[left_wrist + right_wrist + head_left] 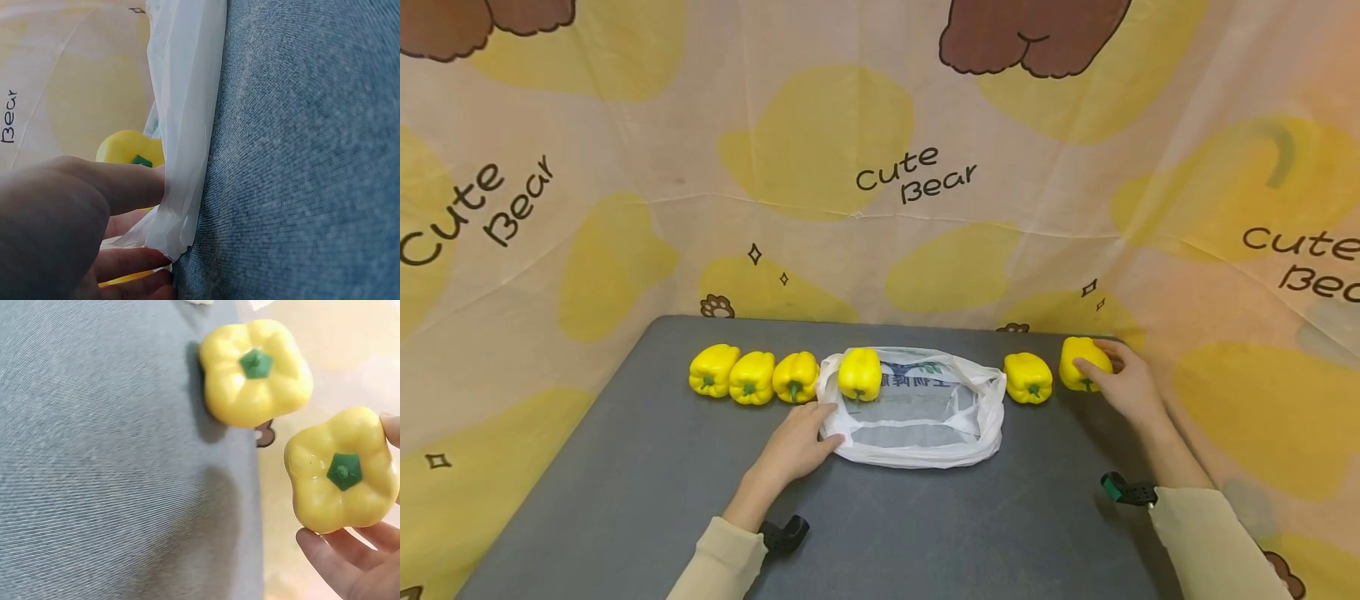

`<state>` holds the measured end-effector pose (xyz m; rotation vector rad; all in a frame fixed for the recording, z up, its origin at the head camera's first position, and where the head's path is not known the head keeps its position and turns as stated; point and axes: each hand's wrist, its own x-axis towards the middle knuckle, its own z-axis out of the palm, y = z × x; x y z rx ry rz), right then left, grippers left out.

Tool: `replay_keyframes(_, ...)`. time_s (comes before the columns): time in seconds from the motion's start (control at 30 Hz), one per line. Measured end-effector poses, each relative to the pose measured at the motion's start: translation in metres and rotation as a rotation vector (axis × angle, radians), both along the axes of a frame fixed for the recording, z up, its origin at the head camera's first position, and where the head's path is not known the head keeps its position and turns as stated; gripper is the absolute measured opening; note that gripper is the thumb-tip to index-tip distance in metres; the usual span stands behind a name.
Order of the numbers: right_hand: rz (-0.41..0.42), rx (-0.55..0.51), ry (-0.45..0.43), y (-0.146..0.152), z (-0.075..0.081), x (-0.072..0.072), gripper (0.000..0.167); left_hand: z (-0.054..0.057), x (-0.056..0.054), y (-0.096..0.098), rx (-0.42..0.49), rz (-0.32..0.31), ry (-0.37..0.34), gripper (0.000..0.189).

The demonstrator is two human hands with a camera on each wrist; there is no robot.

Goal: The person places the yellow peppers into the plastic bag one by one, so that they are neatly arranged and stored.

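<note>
A yellow bell pepper (1081,363) is in my right hand (1129,385), gripped between thumb and fingers. In the right wrist view this bell pepper (342,472) appears held off the table, its green stem toward the camera. My left hand (797,437) pinches the left rim of a white plastic bag (917,457). The left wrist view shows thumb and fingers on either side of the bag's edge (184,125). The bag's mouth is spread wide, with printing visible inside. Another yellow bell pepper (859,373) is at the bag's left inner side.
Three yellow bell peppers (752,378) stand in a row left of the bag on the grey table (880,525). One more bell pepper (1028,377) stands between the bag and my right hand. A patterned cloth (820,275) hangs behind the table and along its sides.
</note>
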<state>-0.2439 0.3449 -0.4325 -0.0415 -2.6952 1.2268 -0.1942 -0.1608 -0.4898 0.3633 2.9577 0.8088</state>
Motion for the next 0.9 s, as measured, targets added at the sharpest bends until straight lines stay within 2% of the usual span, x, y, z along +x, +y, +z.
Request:
replay_keyframes(0.6,0.033,-0.063,0.069,-0.03,0.032,0.007,0.073,-0.003,-0.001,0.0,0.0,-0.004,0.008,0.057)
replay_keyframes(0.9,0.039,-0.023,0.055,-0.056,0.042,0.008,0.073,-0.002,-0.001,0.0,-0.001,0.0,0.002,0.058)
